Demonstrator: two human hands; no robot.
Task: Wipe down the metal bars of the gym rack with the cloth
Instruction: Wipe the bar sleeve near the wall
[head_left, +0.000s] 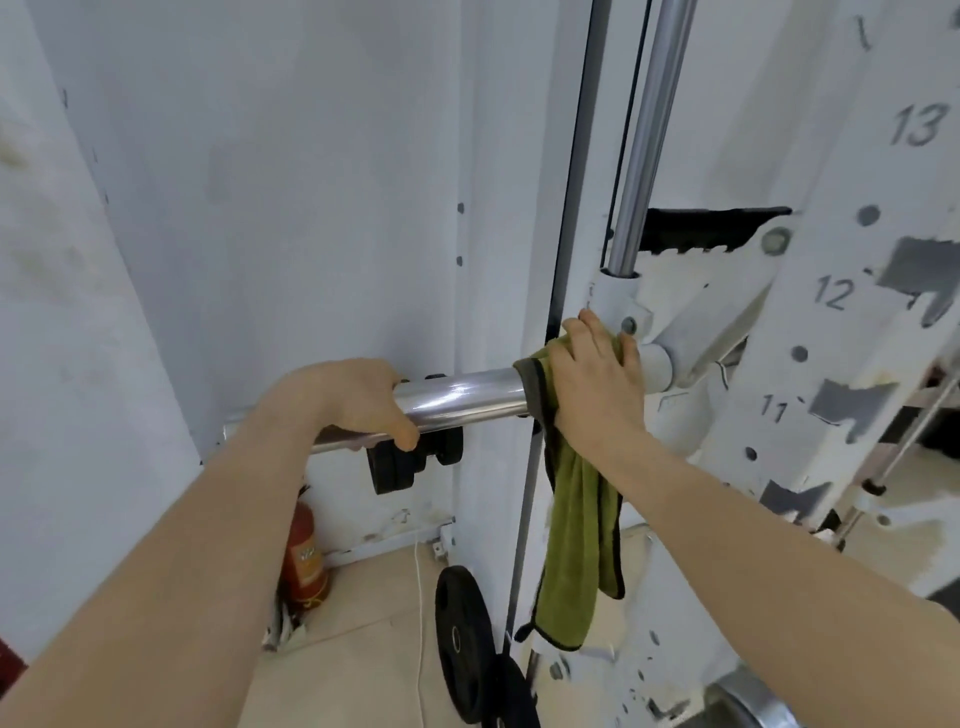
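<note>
My left hand (358, 402) is closed around the chrome bar (462, 397), with the fingers curled under it. My right hand (595, 384) presses the green cloth (576, 540) around the same bar, further along toward the rack, so the cloth is clenched between my palm and the metal. The long end of the cloth hangs loose below the bar.

Just past my right hand the bar goes into a white sleeve (657, 366) with a bolt, and this joint blocks the way along the bar. From there a thin chrome guide rod (649, 130) rises up. Beyond the sleeve stands the white upright (841, 312) with holes and the numbers 11, 12 and 13; its paint is chipped.

Under the bar, near my left hand, small black plates (410, 462) hang on the wall side. Lower down, a red fire extinguisher (306, 561) stands in the corner, and a black weight plate (462, 644) leans below the hanging cloth. A white cord (420, 613) runs down over the floor between them.
</note>
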